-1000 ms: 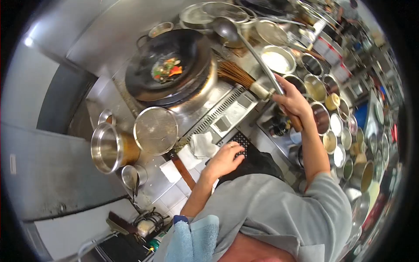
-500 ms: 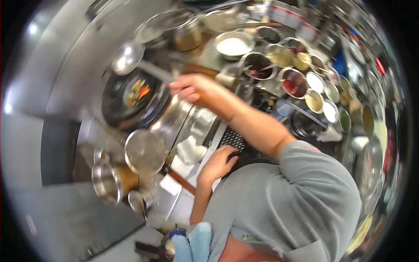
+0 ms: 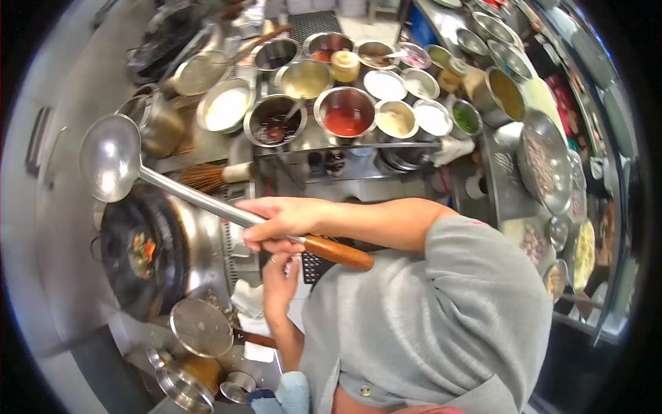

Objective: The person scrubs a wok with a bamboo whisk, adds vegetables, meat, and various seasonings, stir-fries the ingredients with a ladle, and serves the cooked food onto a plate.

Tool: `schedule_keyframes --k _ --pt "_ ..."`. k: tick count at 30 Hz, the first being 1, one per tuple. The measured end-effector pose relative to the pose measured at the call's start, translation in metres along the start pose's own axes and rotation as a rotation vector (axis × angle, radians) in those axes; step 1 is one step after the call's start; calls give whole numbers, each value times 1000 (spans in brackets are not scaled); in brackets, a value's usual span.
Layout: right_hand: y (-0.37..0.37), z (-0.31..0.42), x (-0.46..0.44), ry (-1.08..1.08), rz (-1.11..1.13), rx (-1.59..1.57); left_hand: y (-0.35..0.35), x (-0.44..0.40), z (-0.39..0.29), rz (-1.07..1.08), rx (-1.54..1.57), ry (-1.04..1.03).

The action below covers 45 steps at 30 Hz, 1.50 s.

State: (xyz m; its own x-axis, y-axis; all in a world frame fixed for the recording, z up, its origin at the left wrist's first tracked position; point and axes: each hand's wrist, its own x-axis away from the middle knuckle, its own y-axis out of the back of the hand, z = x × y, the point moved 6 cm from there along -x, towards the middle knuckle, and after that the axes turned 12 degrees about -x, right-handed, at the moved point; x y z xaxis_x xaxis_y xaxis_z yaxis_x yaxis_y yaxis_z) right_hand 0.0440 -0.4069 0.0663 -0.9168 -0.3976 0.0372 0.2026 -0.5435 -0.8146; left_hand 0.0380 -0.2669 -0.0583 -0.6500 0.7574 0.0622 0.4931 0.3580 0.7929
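Note:
My right hand (image 3: 279,224) is closed around the shaft of a long metal ladle (image 3: 110,159), just ahead of its wooden grip. The ladle's bowl is raised near the steel wall, above and beyond a black wok (image 3: 121,290). Green, red and orange food pieces (image 3: 143,255) lie in the wok. My left hand (image 3: 279,283) is just below the right one, its fingers loosely apart with nothing seen in them. A blue cloth (image 3: 293,393) is by the left forearm.
Bowls and pots of sauces and seasonings stand on the right-hand counter, including a red sauce pot (image 3: 346,114). A bamboo brush (image 3: 207,177) lies beside the stove. A round strainer (image 3: 201,328) and a metal pot (image 3: 183,386) are left of the wok. A large metal bowl (image 3: 545,162) stands behind.
The view has swung toward the sauce counter. My right hand still grips the ladle, now nearer my body. My left hand has come close beneath the right.

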Motion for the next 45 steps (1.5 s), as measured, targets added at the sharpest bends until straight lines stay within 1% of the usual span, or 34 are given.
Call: schedule_keyframes --k 1,2,4,5,6,8,9,11,14,16,17,18,19,20,22,24,25,28,29,30,31,32,34,36,37,38,40,45 --pt "14 4 0 81 17 84 -6 -20 -8 64 -57 -11" --pt "23 12 2 164 30 4 -7 -45 -22 122 -120 -24" --pt "40 48 33 115 20 -96 -12 -88 -52 37 -5 -231" --pt "54 63 51 81 -15 -158 -14 -109 -67 147 111 -164" --pt "69 78 72 95 -36 -228 -19 -128 -69 101 91 -224" --pt "99 108 110 83 -19 -509 -12 -162 -84 21 38 -171" --pt "119 119 129 124 -71 -567 -12 -177 -84 -15 56 -143" --pt "146 159 159 131 -266 -328 -13 -207 -93 -67 100 -65" --pt "187 208 166 122 -531 50 -7 -250 -105 -231 -108 -26" --pt "215 233 162 123 -713 200 -10 -279 -104 -395 -138 -39" --pt "225 246 158 122 -765 254 -15 -295 -94 -424 -108 -20" --pt "232 257 153 111 -801 308 -22 -308 -85 -393 -113 -3" --pt "230 265 140 81 -752 370 -24 -316 -83 -424 -180 88" --pt "232 272 130 59 -715 430 -27 -324 -82 -403 -145 140" --pt "254 280 120 11 -626 496 -27 -326 -91 -393 -164 181" --pt "259 288 110 -52 -662 618 -36 -336 -85 -410 -186 152" --pt "254 292 105 -62 -668 665 -39 -339 -82 -467 -193 129" --pt "260 301 101 -71 -669 679 -45 -336 -77 -453 -231 129" --pt "261 305 100 -95 -684 701 -45 -331 -75 -420 -248 143" --pt "260 307 98 -111 -705 712 -36 -320 -81 -456 -152 150" --pt "268 310 99 -108 -692 732 -34 -312 -78 -433 0 142" --pt "262 314 95 -146 -674 773 -30 -302 -74 -455 133 165" --pt "265 317 94 -154 -676 777 -13 -283 -68 -510 167 197" --pt "256 322 86 -202 -680 836 -1 -268 -63 -440 305 342" --pt "260 323 86 -190 -685 835 8 -261 -62 -444 222 395" --pt "265 323 86 -180 -682 835 10 -257 -57 -452 208 428" --pt "267 325 83 -211 -706 908 13 -253 -49 -439 179 445" --pt "275 330 74 -277 -702 995 22 -253 -42 -430 36 412"
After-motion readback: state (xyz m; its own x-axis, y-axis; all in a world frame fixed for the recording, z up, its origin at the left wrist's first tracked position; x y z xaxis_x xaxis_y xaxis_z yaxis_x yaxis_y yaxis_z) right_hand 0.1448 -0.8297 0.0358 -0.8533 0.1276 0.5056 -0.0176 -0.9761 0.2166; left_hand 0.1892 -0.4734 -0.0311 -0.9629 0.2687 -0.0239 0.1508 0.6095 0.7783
